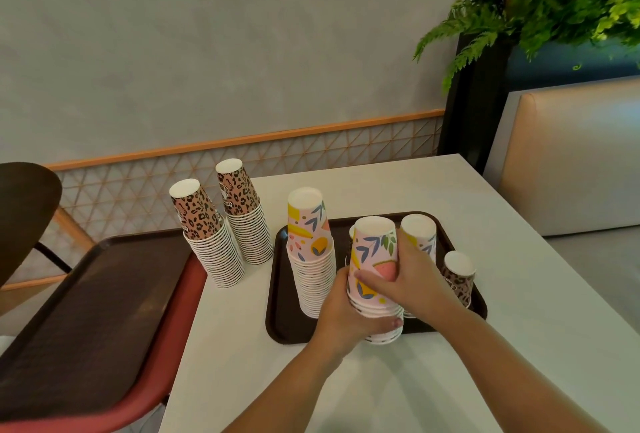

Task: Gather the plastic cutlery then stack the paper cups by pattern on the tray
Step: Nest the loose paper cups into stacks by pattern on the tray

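A dark brown tray (287, 325) lies on the white table. Both my hands hold a short upside-down stack of floral paper cups (374, 252) at the tray's near edge: my left hand (346, 315) grips its lower rims, my right hand (415, 280) wraps the top cup. A taller floral stack (311, 252) stands at the tray's left end. Behind my right hand rises another floral cup (420, 230), and a short leopard-print stack (459, 277) stands at the right. Two tall leopard-print stacks (211, 238) (247, 214) stand on the table left of the tray. No cutlery is visible.
A second dark tray (86, 311) rests on a red chair seat (156, 380) left of the table. A beige bench (571, 155) and a fern planter (540, 3) stand at the right. A wall with a lattice panel runs behind the table.
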`<state>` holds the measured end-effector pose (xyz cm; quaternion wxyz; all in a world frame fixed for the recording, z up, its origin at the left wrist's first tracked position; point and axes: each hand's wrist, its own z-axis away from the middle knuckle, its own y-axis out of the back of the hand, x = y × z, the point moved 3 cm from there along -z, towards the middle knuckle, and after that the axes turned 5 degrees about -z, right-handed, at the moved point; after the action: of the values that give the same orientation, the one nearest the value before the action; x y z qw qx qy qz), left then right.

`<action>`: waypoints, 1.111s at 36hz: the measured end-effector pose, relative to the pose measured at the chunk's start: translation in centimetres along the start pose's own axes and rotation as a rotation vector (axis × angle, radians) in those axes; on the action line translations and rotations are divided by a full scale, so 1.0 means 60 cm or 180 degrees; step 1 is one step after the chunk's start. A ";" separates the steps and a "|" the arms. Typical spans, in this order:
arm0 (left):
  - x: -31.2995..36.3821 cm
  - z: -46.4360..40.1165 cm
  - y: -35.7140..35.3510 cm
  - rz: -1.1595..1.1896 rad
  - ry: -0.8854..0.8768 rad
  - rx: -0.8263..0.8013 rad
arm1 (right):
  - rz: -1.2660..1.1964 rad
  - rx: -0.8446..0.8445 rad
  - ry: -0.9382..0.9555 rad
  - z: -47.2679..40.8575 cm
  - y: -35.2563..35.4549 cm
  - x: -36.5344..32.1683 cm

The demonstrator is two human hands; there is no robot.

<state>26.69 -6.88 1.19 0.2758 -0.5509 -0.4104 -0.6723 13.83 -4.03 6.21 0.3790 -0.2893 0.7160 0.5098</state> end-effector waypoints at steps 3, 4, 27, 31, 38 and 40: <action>-0.001 0.000 -0.001 -0.0016 -0.0013 -0.0035 | -0.0052 0.0026 0.0015 -0.001 0.003 -0.005; 0.000 0.001 -0.002 -0.0012 -0.0013 -0.0039 | -0.0072 0.0040 0.0019 -0.001 0.004 -0.005; -0.013 0.004 -0.002 -0.0161 0.0290 0.0005 | -0.0694 0.1642 0.0534 -0.041 0.124 -0.048; -0.010 0.003 -0.002 -0.0134 0.0298 0.0012 | -0.0571 0.1526 0.0281 -0.049 0.106 -0.010; -0.007 0.006 0.003 -0.0080 0.0273 0.0048 | -0.0407 0.1311 -0.0145 -0.038 0.068 0.051; -0.006 0.005 0.003 -0.0049 0.0277 0.0059 | -0.0304 0.1192 -0.0278 -0.036 0.057 0.067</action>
<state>27.09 -6.73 0.87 0.2934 -0.5153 -0.4085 -0.6939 8.36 -5.12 4.98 0.4806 -0.2250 0.7667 0.3613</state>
